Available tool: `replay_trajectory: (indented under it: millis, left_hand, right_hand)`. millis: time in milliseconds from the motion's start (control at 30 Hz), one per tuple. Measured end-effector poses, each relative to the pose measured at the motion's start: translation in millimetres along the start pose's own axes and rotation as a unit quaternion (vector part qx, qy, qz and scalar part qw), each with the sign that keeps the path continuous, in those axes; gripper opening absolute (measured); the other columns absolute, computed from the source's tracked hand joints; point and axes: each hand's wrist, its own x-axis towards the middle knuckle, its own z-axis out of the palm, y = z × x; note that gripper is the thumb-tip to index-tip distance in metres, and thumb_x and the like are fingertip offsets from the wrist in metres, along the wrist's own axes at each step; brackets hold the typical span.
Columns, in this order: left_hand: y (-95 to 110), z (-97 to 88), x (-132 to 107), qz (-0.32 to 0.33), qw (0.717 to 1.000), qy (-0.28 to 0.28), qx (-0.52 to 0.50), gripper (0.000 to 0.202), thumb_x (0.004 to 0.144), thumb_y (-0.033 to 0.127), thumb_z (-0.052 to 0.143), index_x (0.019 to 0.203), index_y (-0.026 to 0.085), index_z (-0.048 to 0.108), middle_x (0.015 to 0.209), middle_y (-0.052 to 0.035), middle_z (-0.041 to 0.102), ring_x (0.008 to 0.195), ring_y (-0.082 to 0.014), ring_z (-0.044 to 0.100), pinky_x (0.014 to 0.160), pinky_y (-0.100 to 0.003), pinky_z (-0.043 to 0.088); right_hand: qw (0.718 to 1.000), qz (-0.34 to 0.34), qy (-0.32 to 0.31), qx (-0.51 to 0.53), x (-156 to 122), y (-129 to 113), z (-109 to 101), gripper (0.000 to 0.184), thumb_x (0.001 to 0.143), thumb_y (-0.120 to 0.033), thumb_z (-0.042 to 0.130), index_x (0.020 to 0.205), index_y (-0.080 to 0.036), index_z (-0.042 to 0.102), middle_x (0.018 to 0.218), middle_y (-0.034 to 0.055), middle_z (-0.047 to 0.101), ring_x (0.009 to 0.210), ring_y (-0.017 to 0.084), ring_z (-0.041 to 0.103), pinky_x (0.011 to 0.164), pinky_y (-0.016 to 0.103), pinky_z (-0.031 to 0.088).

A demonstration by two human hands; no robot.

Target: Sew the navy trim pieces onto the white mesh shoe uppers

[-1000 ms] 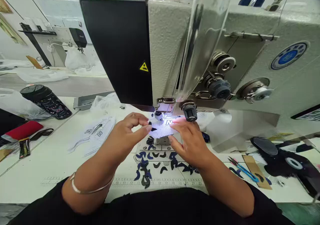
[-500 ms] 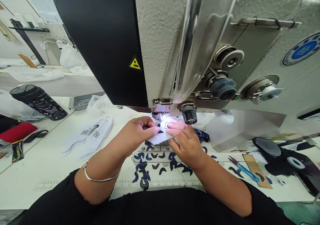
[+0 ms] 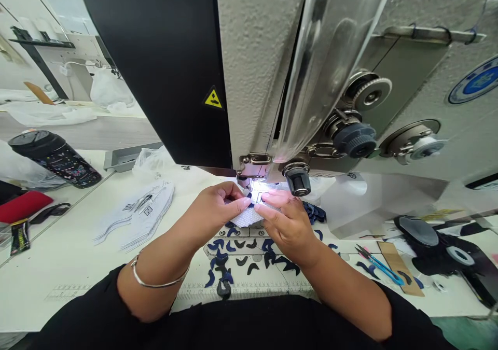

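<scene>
Positioning seems in hand: the left hand (image 3: pixel 216 207) pinches a dark piece (image 3: pixel 251 205) at the mesh (image 3: pixel 247 218), the right hand (image 3: pixel 291 225) presses, fingers apart; the next move likely needs steady alignment.

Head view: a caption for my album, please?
Left hand and right hand touch white mesh at a sewing machine, dark pieces scattered nearby.

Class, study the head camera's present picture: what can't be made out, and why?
Head view throughout:
Underside of the white mesh fabric piece: faces down, out of sight.
Black outlined letter N: partly covered by the fingers of the right hand.
Needle tip: lost in white glare.
Round blue-and-white badge: cut off by the right edge.
</scene>
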Motion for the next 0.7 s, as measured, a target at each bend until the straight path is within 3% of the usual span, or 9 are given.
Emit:
replay_trajectory:
  millis: [167,300,533,700]
  left_hand:
    - [-9,5.2,-1,-0.002,0.994,-0.009,-0.107,0.03,0.08,0.047,0.073,0.079,0.021,0.058,0.073,0.002,0.056,0.067,-0.0139,0.05,0.062,-0.026,0.04]
    - [-9,10.3,-2,-0.019,0.979,-0.018,-0.203,0.029,0.079,0.042,0.075,0.095,0.023,0.059,0.082,0.0026,0.058,0.073,-0.0135,0.053,0.067,-0.026,0.042]
    - [-4,13.7,-2,-0.047,0.969,-0.038,-0.241,0.026,0.08,0.037,0.074,0.08,0.018,0.056,0.075,0.0034,0.052,0.066,-0.0105,0.046,0.061,-0.024,0.037]
    - [-1,18.3,0,-0.063,0.972,-0.015,-0.226,0.021,0.078,0.032,0.072,0.079,0.019,0.056,0.071,0.0039,0.053,0.061,-0.0106,0.047,0.058,-0.024,0.037]
  right_hand:
    - [1.0,0.009,0.002,0.005,-1,0,1,0.033,0.089,-0.006,0.062,0.116,-0.024,0.065,0.111,0.0086,0.069,0.111,0.025,0.063,0.094,0.048,0.055]
    - [1.0,0.014,0.003,0.01,-1,1,2,0.033,0.088,-0.006,0.063,0.115,-0.024,0.066,0.112,0.0085,0.069,0.112,0.025,0.063,0.095,0.048,0.055]
    - [1.0,0.012,0.017,0.021,-3,2,2,0.032,0.088,-0.006,0.063,0.114,-0.025,0.067,0.112,0.0084,0.069,0.111,0.025,0.064,0.096,0.048,0.055]
    - [0.999,0.033,0.004,0.031,-3,4,-1,0.031,0.09,-0.009,0.062,0.114,-0.027,0.068,0.112,0.0067,0.069,0.115,0.024,0.063,0.098,0.047,0.054]
